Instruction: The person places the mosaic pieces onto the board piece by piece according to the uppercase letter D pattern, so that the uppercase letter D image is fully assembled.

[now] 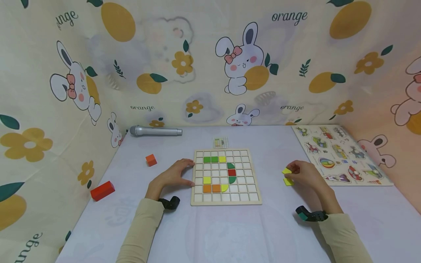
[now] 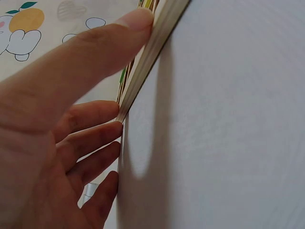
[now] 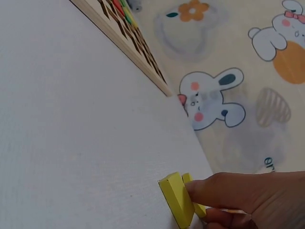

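Observation:
A wooden grid board [image 1: 226,198] lies mid-table with green, yellow, red and orange tiles set in some cells. My left hand [image 1: 175,173] rests against the board's left edge [image 2: 143,62], fingers straight, thumb on the upper rim. To the right of the board my right hand [image 1: 304,173] pinches a yellow tile [image 1: 286,171] lifted on its edge [image 3: 175,200]. A second yellow tile [image 1: 288,181] lies on the table just under that hand.
A silver microphone [image 1: 155,130] lies at the back left. An orange cube [image 1: 151,160] and a red block [image 1: 102,190] sit left of the board. A small pattern card [image 1: 220,142] lies behind the board. A peg puzzle board [image 1: 340,155] lies at the right.

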Available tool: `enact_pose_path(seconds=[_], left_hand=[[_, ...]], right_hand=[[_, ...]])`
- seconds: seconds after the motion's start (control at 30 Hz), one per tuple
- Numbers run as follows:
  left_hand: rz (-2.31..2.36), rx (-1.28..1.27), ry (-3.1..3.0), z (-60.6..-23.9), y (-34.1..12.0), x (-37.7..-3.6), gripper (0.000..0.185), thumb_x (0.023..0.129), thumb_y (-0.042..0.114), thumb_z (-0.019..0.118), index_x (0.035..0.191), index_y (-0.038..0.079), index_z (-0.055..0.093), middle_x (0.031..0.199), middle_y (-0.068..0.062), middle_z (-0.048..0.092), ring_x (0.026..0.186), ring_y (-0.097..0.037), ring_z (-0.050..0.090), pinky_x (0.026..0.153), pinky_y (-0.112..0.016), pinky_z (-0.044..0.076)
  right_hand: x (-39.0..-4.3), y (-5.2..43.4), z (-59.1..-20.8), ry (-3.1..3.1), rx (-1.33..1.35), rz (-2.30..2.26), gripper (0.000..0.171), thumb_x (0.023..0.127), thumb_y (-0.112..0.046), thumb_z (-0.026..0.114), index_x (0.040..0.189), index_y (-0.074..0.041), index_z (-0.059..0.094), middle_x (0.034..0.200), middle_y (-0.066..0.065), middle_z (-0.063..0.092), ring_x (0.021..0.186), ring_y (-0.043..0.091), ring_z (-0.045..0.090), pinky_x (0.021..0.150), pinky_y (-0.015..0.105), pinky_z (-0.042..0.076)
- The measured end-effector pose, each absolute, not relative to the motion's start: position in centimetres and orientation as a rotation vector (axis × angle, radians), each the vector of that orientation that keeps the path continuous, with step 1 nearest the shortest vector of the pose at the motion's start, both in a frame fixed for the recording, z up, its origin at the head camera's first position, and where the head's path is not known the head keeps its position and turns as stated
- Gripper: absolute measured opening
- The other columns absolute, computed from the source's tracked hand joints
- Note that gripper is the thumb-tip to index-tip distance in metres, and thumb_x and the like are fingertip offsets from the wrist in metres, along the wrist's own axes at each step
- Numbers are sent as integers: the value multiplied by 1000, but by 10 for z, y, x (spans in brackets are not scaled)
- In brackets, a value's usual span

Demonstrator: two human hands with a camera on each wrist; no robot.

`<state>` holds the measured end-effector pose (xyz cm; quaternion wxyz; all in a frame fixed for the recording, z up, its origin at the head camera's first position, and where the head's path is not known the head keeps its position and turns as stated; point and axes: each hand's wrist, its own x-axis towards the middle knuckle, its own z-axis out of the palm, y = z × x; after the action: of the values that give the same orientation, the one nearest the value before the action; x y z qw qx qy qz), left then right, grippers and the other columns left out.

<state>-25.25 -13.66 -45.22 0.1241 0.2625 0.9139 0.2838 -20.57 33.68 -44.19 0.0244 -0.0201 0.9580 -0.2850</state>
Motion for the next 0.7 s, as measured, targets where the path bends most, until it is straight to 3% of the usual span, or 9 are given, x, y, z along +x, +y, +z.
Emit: enact_pose_path(seconds=[0.37,0.7], left_hand=[[821,698,2659,-453,-136,-251,78,71,37,80,136,11,46,146,-7,36,136,-26,28,112,-45,24],[826,701,2660,-453,-136,-252,78,71,37,80,136,12,46,146,-6,36,136,-26,27,112,-44,24]], right_hand=[[-216,310,-447,3004,-349,-943,26,76,-8,72,101,-1,67,97,12,62,88,26,56,77,40,50],[-229,241,-444,2906,-583,-1012,26,75,-15,77,99,-9,70,91,-1,63,83,16,53,73,32,48]])
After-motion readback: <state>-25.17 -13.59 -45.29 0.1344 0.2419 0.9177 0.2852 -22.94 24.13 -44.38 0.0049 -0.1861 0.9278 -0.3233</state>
